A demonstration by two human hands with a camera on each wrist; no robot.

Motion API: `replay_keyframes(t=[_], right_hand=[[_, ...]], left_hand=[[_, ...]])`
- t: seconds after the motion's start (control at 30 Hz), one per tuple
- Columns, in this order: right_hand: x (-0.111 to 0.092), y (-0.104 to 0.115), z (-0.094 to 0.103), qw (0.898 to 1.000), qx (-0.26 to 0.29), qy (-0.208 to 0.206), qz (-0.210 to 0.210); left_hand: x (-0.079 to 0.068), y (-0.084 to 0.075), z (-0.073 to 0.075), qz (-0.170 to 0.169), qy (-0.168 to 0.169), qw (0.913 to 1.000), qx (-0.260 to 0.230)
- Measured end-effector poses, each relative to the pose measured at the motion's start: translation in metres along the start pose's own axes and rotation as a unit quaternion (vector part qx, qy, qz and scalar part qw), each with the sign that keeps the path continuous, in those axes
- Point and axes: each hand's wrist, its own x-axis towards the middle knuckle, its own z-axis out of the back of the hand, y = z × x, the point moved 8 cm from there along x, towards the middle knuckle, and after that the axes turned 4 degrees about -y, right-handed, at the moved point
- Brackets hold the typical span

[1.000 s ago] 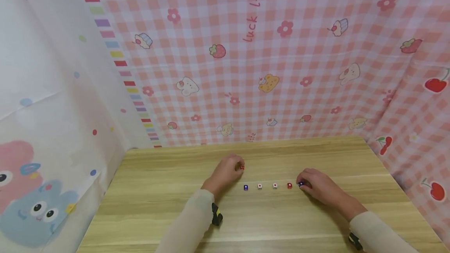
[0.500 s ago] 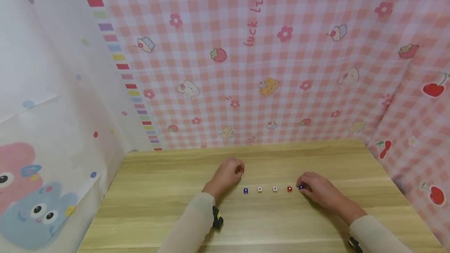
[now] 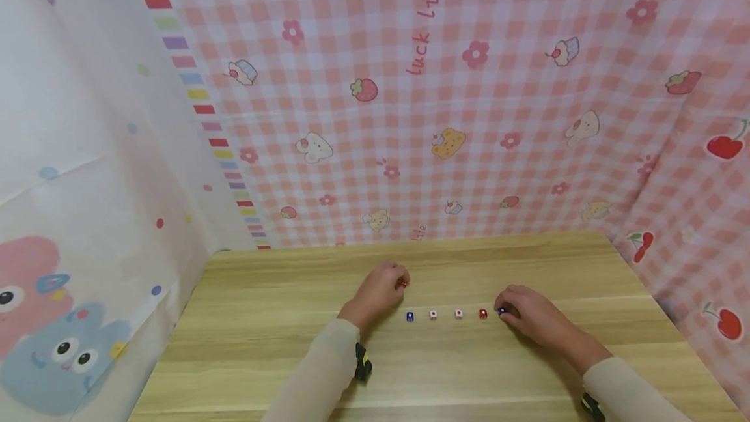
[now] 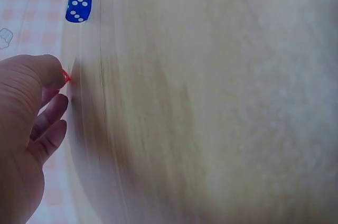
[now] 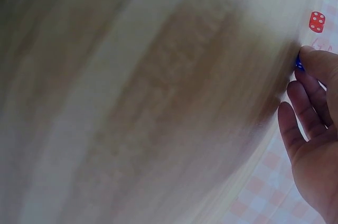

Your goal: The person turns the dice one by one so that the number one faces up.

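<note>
My left hand [image 3: 379,288] pinches a red die [image 3: 403,283] between thumb and fingertips, behind the left end of a row of dice. In the left wrist view only a red sliver of that die [image 4: 66,76] shows past the thumb. My right hand [image 3: 530,314] pinches a blue die [image 3: 501,310] at the row's right end; its fingers hide part of it. The row between runs from a blue die [image 3: 410,316] through two white dice, one left [image 3: 433,314] and one right [image 3: 459,314], to a red die [image 3: 483,314], with small gaps between them.
The dice stand on a wood-grain table [image 3: 263,331]. A pink checked cloth [image 3: 351,116] hangs behind its back edge, a white printed cloth [image 3: 117,200] at the left and another patterned cloth [image 3: 703,213] at the right. Each wrist wears a dark strap, as on the left [image 3: 362,363].
The head view has tilted slightly, shifting the whole scene a little. Both hands keep their pinch on their dice, and the row between them stays as it was.
</note>
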Motion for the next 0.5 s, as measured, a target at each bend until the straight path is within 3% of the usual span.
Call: replay_keyframes(t=[0.27,0.5], right_hand=[[0.0006,0.0013,0.0013,1.000,-0.002,-0.002,0.004],[-0.0002,0.0014,0.0013,1.000,-0.003,-0.002,0.002]], left_hand=[[0.0010,-0.0014,-0.0043,-0.016,0.006,0.9995,0.027],[0.0003,0.0025,-0.0049,-0.005,0.006,0.9999,0.012]])
